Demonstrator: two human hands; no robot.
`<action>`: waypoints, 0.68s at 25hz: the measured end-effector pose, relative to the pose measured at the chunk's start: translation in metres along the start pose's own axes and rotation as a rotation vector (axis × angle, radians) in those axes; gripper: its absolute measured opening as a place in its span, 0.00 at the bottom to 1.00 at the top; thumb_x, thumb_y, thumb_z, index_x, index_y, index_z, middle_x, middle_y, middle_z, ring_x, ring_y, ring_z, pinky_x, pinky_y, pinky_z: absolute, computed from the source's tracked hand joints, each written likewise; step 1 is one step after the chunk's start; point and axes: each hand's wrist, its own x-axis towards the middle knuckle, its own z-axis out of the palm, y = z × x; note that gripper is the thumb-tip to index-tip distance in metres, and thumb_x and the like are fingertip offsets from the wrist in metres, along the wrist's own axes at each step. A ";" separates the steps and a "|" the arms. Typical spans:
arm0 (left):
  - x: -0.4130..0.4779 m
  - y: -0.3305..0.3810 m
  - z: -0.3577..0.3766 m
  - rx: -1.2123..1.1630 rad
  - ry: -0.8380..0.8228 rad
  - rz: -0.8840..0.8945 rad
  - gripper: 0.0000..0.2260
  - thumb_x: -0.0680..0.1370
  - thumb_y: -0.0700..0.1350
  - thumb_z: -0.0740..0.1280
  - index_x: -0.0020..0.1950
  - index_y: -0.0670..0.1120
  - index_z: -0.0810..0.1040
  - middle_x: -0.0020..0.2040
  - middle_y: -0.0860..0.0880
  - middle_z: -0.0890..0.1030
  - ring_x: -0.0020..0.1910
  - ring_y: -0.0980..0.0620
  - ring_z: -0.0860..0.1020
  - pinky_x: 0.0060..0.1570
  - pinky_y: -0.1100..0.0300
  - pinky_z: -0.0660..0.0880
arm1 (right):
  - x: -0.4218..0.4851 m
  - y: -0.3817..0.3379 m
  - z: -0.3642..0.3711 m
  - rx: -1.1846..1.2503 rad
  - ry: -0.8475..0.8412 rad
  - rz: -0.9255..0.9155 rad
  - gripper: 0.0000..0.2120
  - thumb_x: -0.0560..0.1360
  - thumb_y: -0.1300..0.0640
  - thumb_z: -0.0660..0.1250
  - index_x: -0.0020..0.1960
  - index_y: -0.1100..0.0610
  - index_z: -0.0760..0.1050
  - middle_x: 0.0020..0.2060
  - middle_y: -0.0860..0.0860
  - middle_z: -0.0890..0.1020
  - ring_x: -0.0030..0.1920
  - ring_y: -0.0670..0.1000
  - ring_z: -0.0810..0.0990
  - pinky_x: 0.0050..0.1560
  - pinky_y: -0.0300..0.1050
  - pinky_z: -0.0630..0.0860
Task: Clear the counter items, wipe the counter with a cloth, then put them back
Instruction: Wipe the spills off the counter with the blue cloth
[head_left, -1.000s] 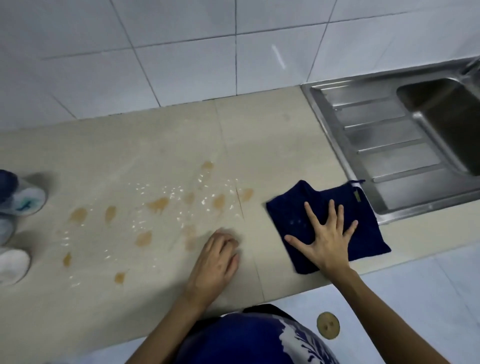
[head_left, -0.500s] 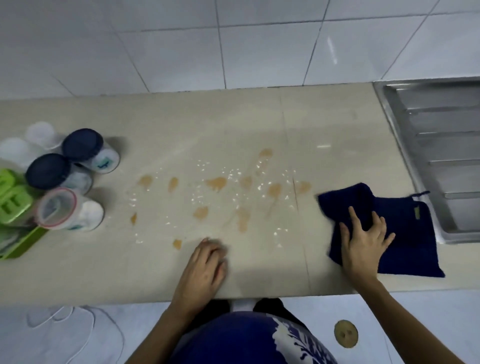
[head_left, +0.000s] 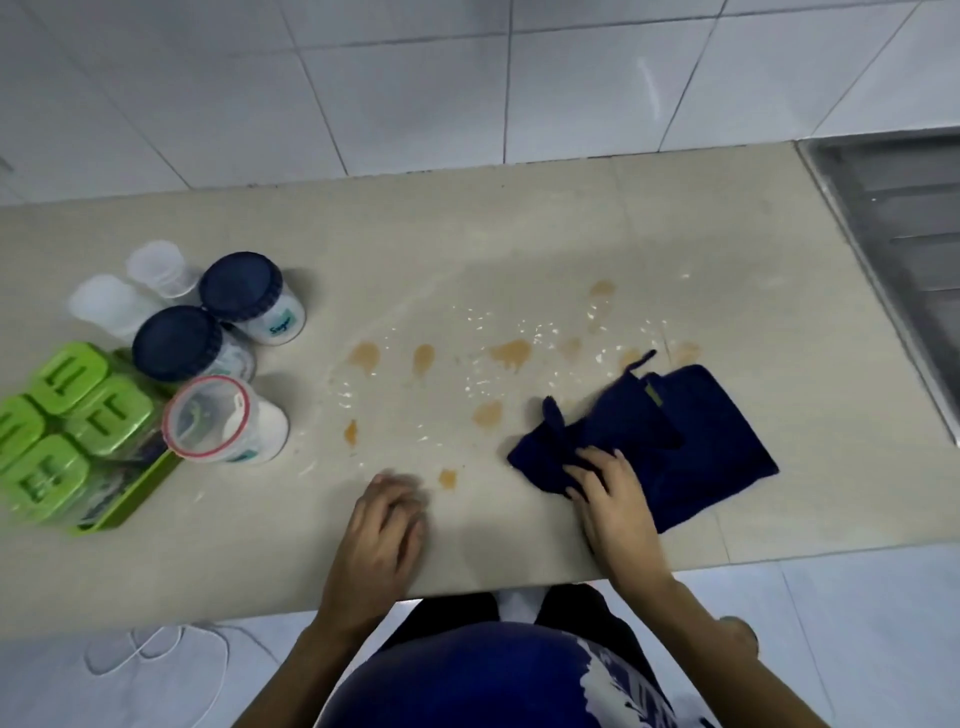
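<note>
A dark blue cloth is seen lying on the beige counter, toward the front edge and nearer the right end, where a steel sink drainer begins. The cloth's left part is bunched and folded over on itself, and a small loop and tag are turned up at its far edge. The right hand is laid on the cloth's near-left corner, fingers curled into the gathered fabric and gripping it. The left hand is rested flat and unclenched on the counter near the front edge, holding nothing; it is slightly blurred. Brown stains and pale spilled specks are scattered across the middle of the counter, just left of the cloth. At the left end, blue-lidded jars, a red-rimmed container, clear cups and a green tray of boxes are grouped together. The cloth is judged soft, light and limp, likely to crumple rather than slide flat. A broad palm pressed over a thick fold would probably be better than a pinch at one corner, so that the stains are covered evenly.
</note>
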 end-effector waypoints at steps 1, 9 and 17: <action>-0.001 -0.005 -0.003 0.006 0.009 0.006 0.12 0.79 0.42 0.59 0.54 0.39 0.80 0.59 0.43 0.78 0.63 0.46 0.71 0.71 0.54 0.63 | 0.002 0.003 -0.006 -0.056 -0.048 -0.033 0.22 0.82 0.47 0.50 0.61 0.60 0.75 0.63 0.61 0.74 0.64 0.61 0.73 0.71 0.57 0.61; -0.018 -0.030 -0.015 -0.006 0.043 -0.157 0.13 0.79 0.45 0.59 0.57 0.40 0.78 0.63 0.42 0.75 0.65 0.43 0.71 0.72 0.53 0.62 | 0.012 0.035 -0.024 -0.258 -0.271 0.211 0.32 0.76 0.34 0.45 0.75 0.47 0.58 0.76 0.59 0.58 0.76 0.62 0.51 0.72 0.70 0.49; -0.046 -0.038 -0.024 -0.037 0.139 -0.363 0.14 0.79 0.44 0.60 0.61 0.41 0.75 0.65 0.43 0.74 0.67 0.45 0.69 0.70 0.52 0.65 | 0.053 -0.084 0.041 -0.110 -0.292 -0.343 0.36 0.71 0.53 0.70 0.75 0.50 0.59 0.74 0.52 0.65 0.76 0.58 0.57 0.71 0.62 0.50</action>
